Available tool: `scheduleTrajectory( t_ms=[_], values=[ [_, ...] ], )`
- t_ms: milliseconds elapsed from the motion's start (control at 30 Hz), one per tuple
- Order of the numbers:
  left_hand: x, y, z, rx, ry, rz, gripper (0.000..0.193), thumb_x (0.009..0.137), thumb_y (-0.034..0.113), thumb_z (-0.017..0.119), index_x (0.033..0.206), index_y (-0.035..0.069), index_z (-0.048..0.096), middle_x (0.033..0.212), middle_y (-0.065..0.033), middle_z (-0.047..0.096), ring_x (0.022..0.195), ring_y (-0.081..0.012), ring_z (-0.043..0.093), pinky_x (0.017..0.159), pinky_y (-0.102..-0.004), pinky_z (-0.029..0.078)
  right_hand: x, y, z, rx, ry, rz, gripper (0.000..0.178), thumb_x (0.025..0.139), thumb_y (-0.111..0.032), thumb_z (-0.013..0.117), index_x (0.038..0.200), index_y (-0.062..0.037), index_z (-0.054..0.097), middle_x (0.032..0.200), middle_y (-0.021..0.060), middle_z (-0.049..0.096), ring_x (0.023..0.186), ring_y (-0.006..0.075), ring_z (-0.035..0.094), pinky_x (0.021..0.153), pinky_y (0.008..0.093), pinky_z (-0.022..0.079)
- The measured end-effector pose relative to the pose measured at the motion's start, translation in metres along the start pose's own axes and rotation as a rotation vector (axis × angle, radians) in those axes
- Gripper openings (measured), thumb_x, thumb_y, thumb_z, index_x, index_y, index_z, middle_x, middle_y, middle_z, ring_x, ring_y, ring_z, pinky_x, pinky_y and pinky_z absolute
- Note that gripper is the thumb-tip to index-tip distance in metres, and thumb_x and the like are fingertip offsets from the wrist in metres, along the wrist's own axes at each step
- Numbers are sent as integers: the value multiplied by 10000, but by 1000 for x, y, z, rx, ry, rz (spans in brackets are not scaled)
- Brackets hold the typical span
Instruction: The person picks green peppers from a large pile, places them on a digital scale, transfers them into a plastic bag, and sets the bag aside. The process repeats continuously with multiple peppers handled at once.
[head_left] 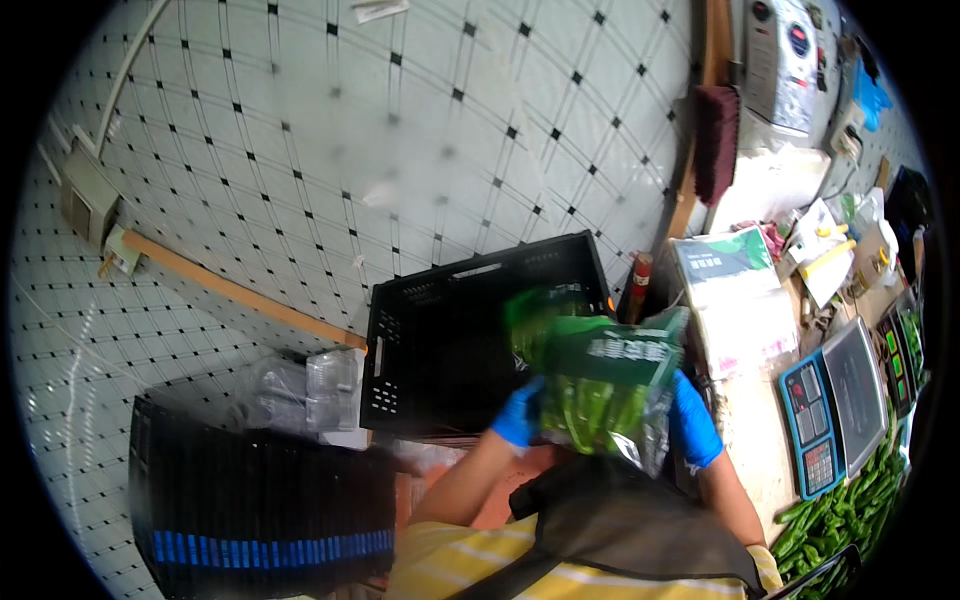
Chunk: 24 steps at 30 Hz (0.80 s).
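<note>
Between my two blue-gloved hands is a clear plastic bag of green peppers (595, 405) with a dark green printed top. My left hand (518, 414) is closed on the bag's left edge, and its fingertips are partly hidden behind it. On the opposite edge my right hand (694, 422) grips the same bag, its fingers mostly covered by the plastic. Just beyond the bag stands a black plastic crate (425, 385). A blurred green packet (528, 318) shows inside the crate's right part, partly covered by the bag I hold.
Stacked black crates (255, 490) with blue strips stand at left, near clear plastic trays (335, 385). On the table at right are a pile of flat printed bags (735, 300), a digital scale (835, 410) and loose green peppers (840, 525). A brush (716, 145) hangs at the wall.
</note>
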<state>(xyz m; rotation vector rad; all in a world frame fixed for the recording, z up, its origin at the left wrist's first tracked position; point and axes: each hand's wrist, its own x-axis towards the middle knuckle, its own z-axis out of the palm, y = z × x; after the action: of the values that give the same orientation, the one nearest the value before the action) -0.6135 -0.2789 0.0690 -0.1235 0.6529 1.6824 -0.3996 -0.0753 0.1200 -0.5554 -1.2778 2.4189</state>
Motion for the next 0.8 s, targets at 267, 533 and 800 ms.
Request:
scheduleTrajectory(
  t_ms=[267,533,800],
  values=[
    [21,151,-193,21,241,276,564,931,335,615,1395,55,459,1407,-150,499,1303,-349,458,1109,-510,347,0,46,13,-198,-71,219,387,967,-228,581,1278,0,547,1163,92,633,1050,191,613,929,320,478],
    [112,202,-302,-3,586,214,543,854,321,741,1318,106,558,1291,-105,596,1207,-316,534,1006,-487,429,-23,40,26,-290,246,359,346,939,-180,620,1225,13,592,1081,109,671,1002,190,639,904,311,500],
    [124,204,-268,1135,1364,397,667,826,319,733,1417,176,461,1414,-197,479,1265,-365,470,974,-479,445,-22,58,22,-289,333,386,283,972,-171,566,1182,11,617,1032,91,679,919,167,648,846,298,514]
  ],
)
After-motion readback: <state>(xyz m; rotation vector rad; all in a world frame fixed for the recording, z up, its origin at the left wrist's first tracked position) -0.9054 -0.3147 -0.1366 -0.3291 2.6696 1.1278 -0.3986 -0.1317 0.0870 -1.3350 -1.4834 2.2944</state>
